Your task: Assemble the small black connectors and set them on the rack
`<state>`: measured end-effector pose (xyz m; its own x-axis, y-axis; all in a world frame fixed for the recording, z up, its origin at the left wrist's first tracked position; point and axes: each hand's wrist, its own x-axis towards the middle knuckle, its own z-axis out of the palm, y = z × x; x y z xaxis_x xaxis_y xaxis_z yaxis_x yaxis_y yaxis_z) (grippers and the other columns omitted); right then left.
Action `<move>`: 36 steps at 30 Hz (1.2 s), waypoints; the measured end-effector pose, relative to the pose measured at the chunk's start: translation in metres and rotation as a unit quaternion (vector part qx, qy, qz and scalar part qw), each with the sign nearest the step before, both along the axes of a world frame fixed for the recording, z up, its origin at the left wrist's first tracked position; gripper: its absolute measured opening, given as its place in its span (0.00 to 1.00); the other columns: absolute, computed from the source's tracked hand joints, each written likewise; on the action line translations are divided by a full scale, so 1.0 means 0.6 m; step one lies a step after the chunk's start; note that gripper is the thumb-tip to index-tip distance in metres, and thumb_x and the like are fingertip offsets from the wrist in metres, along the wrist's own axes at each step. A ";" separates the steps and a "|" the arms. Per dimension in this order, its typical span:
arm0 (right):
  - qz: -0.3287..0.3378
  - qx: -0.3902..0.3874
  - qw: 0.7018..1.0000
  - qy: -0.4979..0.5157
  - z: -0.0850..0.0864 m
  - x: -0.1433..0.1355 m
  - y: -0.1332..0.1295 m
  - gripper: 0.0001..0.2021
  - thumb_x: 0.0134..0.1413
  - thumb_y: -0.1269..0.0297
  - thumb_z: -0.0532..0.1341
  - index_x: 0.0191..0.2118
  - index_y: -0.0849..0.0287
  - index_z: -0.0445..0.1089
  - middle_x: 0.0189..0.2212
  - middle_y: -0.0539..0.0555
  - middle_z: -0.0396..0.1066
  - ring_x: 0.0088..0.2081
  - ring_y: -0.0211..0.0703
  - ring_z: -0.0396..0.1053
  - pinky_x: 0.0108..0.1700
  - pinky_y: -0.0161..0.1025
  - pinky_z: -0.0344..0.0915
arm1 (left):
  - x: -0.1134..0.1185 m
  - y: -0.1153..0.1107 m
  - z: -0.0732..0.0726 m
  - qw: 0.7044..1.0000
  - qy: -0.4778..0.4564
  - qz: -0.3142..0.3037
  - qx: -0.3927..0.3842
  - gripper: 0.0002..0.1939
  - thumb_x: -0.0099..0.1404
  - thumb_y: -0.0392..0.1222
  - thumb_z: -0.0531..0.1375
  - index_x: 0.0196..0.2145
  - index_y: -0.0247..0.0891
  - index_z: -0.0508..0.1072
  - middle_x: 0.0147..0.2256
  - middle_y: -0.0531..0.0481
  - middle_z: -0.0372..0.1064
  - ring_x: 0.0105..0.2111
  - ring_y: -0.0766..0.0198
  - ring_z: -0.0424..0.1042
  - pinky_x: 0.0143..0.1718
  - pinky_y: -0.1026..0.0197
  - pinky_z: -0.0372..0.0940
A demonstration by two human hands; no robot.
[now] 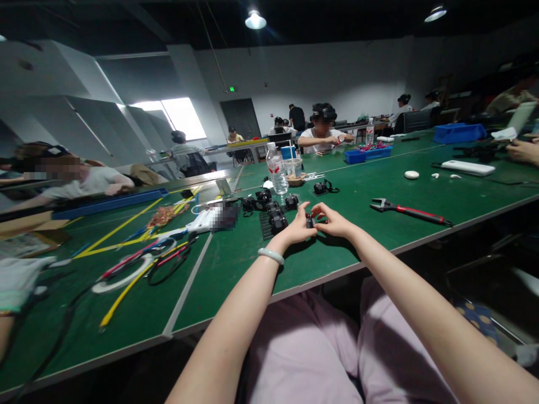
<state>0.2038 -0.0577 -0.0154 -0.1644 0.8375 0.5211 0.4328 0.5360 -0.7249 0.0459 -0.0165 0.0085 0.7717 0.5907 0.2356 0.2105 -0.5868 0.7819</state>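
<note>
Part (310, 222), seemingly pinched by both left hand (296, 226) and right hand (335, 223), could slip onto the counter (233, 286) if squeezed unevenly.

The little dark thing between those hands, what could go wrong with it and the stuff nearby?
The small dark part might slip, being tiny between the left hand and right hand. The water bottle could tip if bumped, perhaps onto the black parts near it.

head-worn view; forward and down, seemingly
</note>
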 end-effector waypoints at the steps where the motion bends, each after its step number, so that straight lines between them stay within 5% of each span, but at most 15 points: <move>1: 0.000 0.001 1.000 0.002 -0.002 0.000 0.001 0.18 0.40 0.71 0.58 0.40 0.58 0.57 0.39 0.52 0.62 0.39 0.38 0.63 0.40 0.38 0.60 | 0.000 0.000 0.000 1.000 0.000 0.001 -0.001 0.44 0.45 0.32 0.58 0.56 0.37 0.38 0.50 0.37 0.50 0.45 0.56 0.60 0.49 0.46 0.54; 36: -0.016 -0.035 0.999 0.018 -0.020 0.004 0.019 0.11 0.46 0.66 0.57 0.38 0.58 0.59 0.36 0.51 0.65 0.35 0.36 0.64 0.41 0.40 0.61 | 0.001 0.005 -0.001 0.999 0.027 0.002 0.032 0.46 0.46 0.32 0.57 0.57 0.37 0.33 0.47 0.39 0.53 0.42 0.59 0.62 0.47 0.49 0.56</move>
<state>0.2061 -0.0464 -0.0272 -0.1197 0.8769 0.4655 0.4214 0.4694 -0.7760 0.0467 -0.0133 0.0078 0.7821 0.5790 0.2305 0.2538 -0.6337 0.7308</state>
